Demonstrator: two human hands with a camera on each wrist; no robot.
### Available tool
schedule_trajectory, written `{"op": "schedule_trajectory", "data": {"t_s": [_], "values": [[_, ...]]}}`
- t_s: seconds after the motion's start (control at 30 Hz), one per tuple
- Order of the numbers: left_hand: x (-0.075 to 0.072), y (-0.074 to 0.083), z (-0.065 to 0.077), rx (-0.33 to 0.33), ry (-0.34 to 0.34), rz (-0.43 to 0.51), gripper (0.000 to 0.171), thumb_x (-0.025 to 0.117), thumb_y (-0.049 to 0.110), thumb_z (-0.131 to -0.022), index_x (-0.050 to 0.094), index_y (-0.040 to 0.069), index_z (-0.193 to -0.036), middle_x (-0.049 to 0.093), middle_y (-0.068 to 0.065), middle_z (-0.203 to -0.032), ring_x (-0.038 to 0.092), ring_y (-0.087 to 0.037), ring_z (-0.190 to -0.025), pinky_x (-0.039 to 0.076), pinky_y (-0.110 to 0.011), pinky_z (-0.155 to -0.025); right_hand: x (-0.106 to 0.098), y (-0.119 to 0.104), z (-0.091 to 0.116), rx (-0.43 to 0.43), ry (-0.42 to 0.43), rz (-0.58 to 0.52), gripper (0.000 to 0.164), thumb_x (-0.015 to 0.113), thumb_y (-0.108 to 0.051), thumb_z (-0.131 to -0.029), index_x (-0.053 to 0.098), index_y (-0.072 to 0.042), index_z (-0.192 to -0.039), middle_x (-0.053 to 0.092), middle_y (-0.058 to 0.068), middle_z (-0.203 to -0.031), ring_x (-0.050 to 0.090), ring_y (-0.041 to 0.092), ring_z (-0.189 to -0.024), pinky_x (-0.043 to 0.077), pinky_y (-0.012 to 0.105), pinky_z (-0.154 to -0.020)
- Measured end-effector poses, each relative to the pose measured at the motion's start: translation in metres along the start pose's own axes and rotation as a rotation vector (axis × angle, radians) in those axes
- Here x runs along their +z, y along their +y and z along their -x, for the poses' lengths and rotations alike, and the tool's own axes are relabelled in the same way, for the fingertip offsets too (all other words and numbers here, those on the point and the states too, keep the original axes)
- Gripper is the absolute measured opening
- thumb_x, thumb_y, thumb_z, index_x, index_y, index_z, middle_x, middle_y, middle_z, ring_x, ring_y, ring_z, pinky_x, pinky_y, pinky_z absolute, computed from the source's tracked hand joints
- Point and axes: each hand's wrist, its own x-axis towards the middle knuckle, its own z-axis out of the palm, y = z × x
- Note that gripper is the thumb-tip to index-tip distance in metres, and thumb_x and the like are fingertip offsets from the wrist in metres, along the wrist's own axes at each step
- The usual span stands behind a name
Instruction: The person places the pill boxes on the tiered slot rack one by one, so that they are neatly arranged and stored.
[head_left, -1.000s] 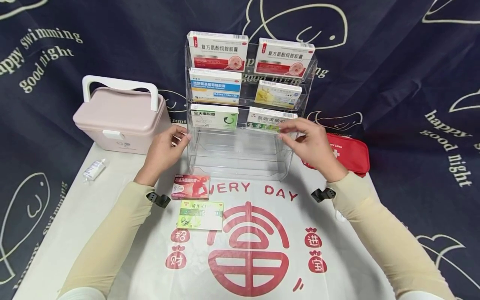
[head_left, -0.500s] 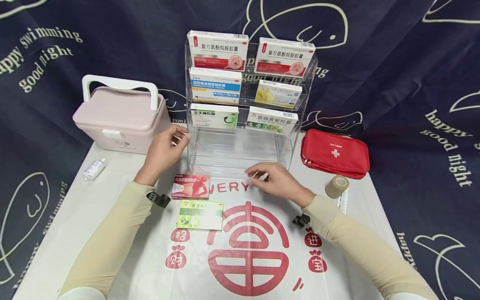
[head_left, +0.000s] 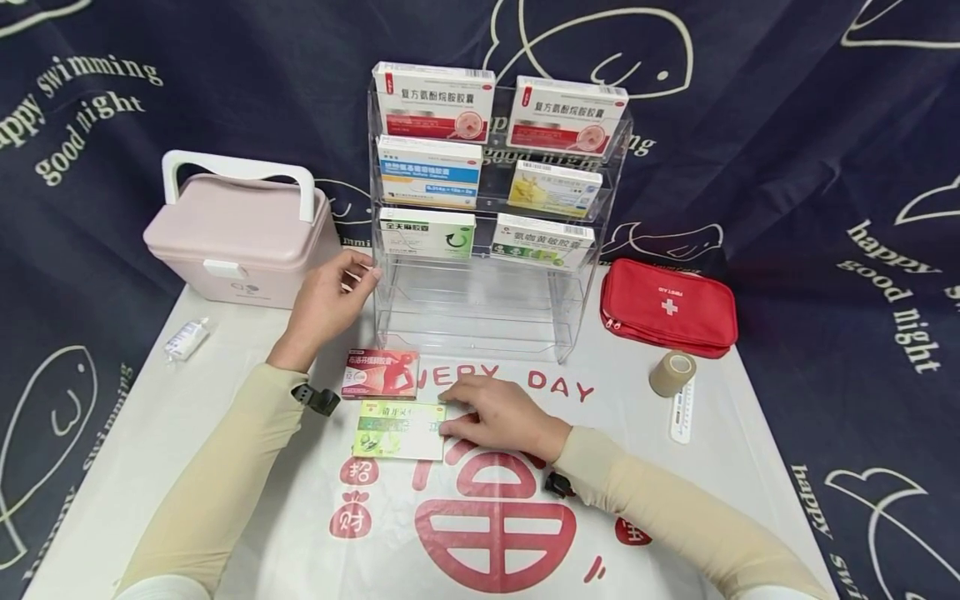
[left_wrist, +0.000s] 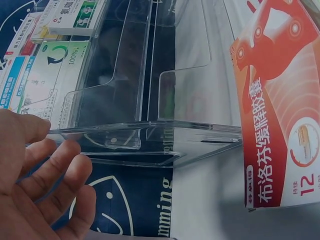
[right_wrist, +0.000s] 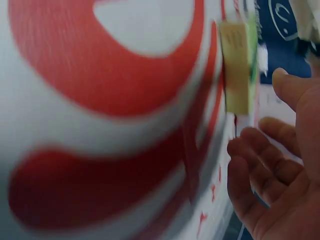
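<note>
In the head view a clear acrylic display rack [head_left: 480, 321] stands mid-table, its three upper tiers holding medicine boxes. My left hand [head_left: 330, 300] is at the rack's left side, fingers loosely bent; the left wrist view shows its thumb tip at the rack's edge, though contact is hard to tell. In front of the rack lie a red medicine box [head_left: 381, 373] and, nearer, a green-and-white medicine box [head_left: 401, 431]. My right hand [head_left: 502, 417] is at the green box's right end. In the blurred right wrist view its fingers are spread from the thumb, apart from the box.
A pink lidded case [head_left: 240, 237] with a white handle stands left, with a small wrapped packet [head_left: 187, 339] before it. On the right are a red first-aid pouch [head_left: 667, 308], a tan bandage roll [head_left: 672, 373] and a white thermometer-like strip [head_left: 681, 417]. A dark fabric backdrop hangs behind.
My right hand has left the box on the rack's third tier and come down and left to the green-and-white box. The left hand has stayed at the rack's side.
</note>
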Motion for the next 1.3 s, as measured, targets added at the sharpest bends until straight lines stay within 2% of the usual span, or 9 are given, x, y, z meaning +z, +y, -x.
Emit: {"op": "schedule_trajectory", "data": {"t_s": [0.33, 0.57, 0.8, 0.93, 1.1, 1.3], "values": [[0.0, -0.001, 0.0, 0.005, 0.008, -0.006, 0.026, 0.066, 0.028, -0.1, 0.067, 0.007, -0.115, 0.072, -0.011, -0.1, 0.066, -0.028, -0.082, 0.05, -0.042, -0.076, 0.019, -0.009, -0.004, 0.018, 0.045, 0.104, 0.05, 0.069, -0.056, -0.091, 0.07, -0.019, -0.124, 0.065, -0.006, -0.12, 0.061, 0.011, -0.113, 0.056, 0.034, -0.079], [0.0, -0.001, 0.0, 0.004, 0.003, -0.002, 0.026, 0.066, 0.028, -0.1, 0.067, 0.007, -0.115, 0.072, -0.011, -0.1, 0.066, -0.028, -0.083, 0.05, -0.042, -0.076, 0.02, -0.011, -0.004, 0.052, 0.039, 0.057, 0.043, 0.071, -0.05, -0.092, 0.069, -0.018, -0.121, 0.066, -0.004, -0.123, 0.06, 0.01, -0.114, 0.055, 0.034, -0.083], [-0.001, -0.001, 0.001, 0.004, 0.007, 0.0, 0.026, 0.066, 0.028, -0.1, 0.067, 0.008, -0.115, 0.072, -0.011, -0.1, 0.066, -0.029, -0.082, 0.05, -0.042, -0.076, 0.019, -0.009, -0.003, 0.035, 0.044, 0.021, 0.046, 0.068, -0.044, -0.097, 0.064, -0.014, -0.132, 0.063, -0.001, -0.129, 0.057, 0.013, -0.121, 0.052, 0.036, -0.093], [-0.001, -0.001, 0.001, 0.011, 0.005, 0.004, 0.025, 0.066, 0.027, -0.1, 0.067, 0.007, -0.115, 0.072, -0.011, -0.099, 0.066, -0.029, -0.082, 0.05, -0.042, -0.076, 0.02, -0.008, -0.003, 0.013, 0.038, 0.024, 0.039, 0.068, -0.043, -0.098, 0.069, -0.015, -0.125, 0.062, -0.003, -0.127, 0.057, 0.012, -0.119, 0.053, 0.033, -0.09], [0.0, -0.001, 0.001, 0.015, 0.005, 0.007, 0.025, 0.066, 0.027, -0.1, 0.067, 0.007, -0.115, 0.072, -0.011, -0.099, 0.066, -0.029, -0.081, 0.05, -0.042, -0.076, 0.018, -0.009, -0.004, 0.016, 0.054, 0.009, 0.036, 0.071, -0.04, -0.096, 0.068, -0.015, -0.121, 0.064, -0.003, -0.124, 0.058, 0.011, -0.117, 0.052, 0.032, -0.09], [0.0, -0.001, 0.001, 0.02, 0.006, 0.008, 0.024, 0.067, 0.026, -0.099, 0.067, 0.007, -0.114, 0.073, -0.011, -0.099, 0.066, -0.028, -0.082, 0.05, -0.042, -0.076, 0.02, -0.01, -0.002, 0.045, 0.035, -0.017, 0.04, 0.07, -0.042, -0.096, 0.068, -0.015, -0.125, 0.062, -0.003, -0.128, 0.055, 0.012, -0.123, 0.05, 0.035, -0.096]]}}
